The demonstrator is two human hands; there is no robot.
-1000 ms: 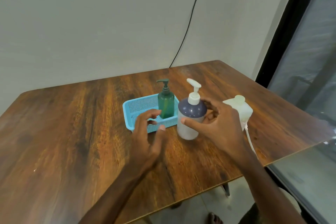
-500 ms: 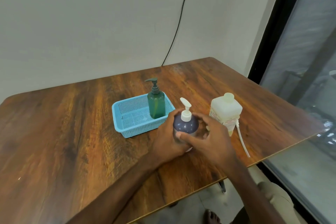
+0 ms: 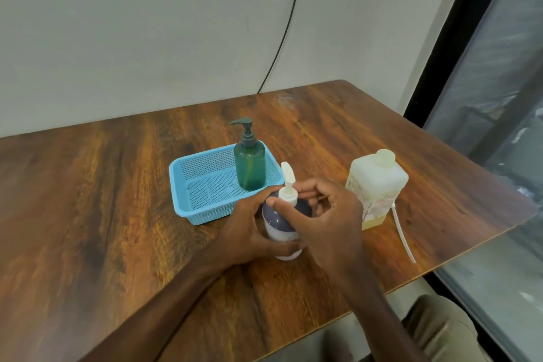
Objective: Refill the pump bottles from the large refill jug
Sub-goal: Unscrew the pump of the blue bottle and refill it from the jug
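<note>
1. The purple-and-white pump bottle (image 3: 280, 222) stands upright on the worktop (image 3: 117, 214), just in front of the near right corner of the blue basket (image 3: 202, 200), and sits between the two hands.
2. The left hand (image 3: 246, 229) grips the bottle's body from the left. Its thumb crosses the lower front and the rest of the hand curls round the far side, mostly hidden by the bottle.
3. The right hand (image 3: 329, 214) reaches in from the right. Its fingers (image 3: 308, 189) and thumb are curled round the white pump collar (image 3: 287, 195) at the bottle's neck, the thumb tip on the near left side and the fingers on the far side.
4. The white spout rises above that grip, clear of both hands, and leans away from the person.
5. A green pump bottle (image 3: 249, 169) stands upright in the far right corner of the basket with its dark pump fitted and the spout pointing left.
6. The refill jug (image 3: 377, 185) stands on the worktop to the right of the right hand, cap on, with pale yellow liquid low inside. Whether the hand touches it cannot be told.
7. A white tube (image 3: 403, 236) lies on the worktop, running from the jug's near right side toward the near edge.
8. A black cable (image 3: 289, 20) hangs down the wall behind, and a dark-framed window (image 3: 493, 97) fills the right side.
</note>
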